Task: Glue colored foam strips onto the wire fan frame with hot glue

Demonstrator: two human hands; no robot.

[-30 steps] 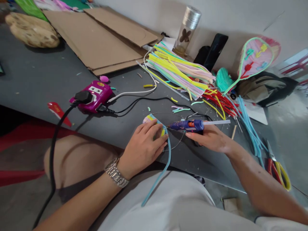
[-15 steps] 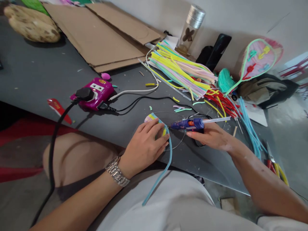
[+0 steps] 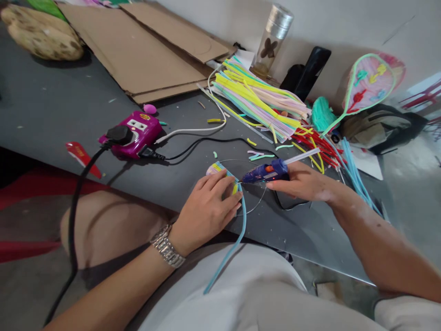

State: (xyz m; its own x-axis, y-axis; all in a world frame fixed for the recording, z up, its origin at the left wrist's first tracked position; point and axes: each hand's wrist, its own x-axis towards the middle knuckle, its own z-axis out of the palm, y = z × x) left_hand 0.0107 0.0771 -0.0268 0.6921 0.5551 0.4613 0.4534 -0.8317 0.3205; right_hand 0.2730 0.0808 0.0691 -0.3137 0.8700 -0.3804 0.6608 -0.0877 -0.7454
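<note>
My left hand (image 3: pixel 206 212) lies on a small craft piece (image 3: pixel 215 168) wrapped in coloured strips, pressing it onto the dark table (image 3: pixel 51 115); its fingers are curled over it. A long blue strip (image 3: pixel 234 234) runs from the piece down over my lap. My right hand (image 3: pixel 303 184) grips a blue glue gun (image 3: pixel 267 171). The gun's nozzle touches the right edge of the craft piece beside my left fingertips. A clear glue stick (image 3: pixel 303 155) sticks out of the gun's back. A thin wire loop (image 3: pixel 255 204) lies under the gun.
A purple power strip (image 3: pixel 138 133) with black plug and cords sits left of centre. Cardboard sheets (image 3: pixel 144 50) lie at the back. A pile of coloured strips (image 3: pixel 258 99), a glass bottle (image 3: pixel 272 39), a decorated pink fan (image 3: pixel 368 82) and a bag (image 3: pixel 379 126) are at the right.
My right hand has tilted the glue gun so its back end and glue stick point up and away. The nozzle stays at the craft piece. My left hand has not moved.
</note>
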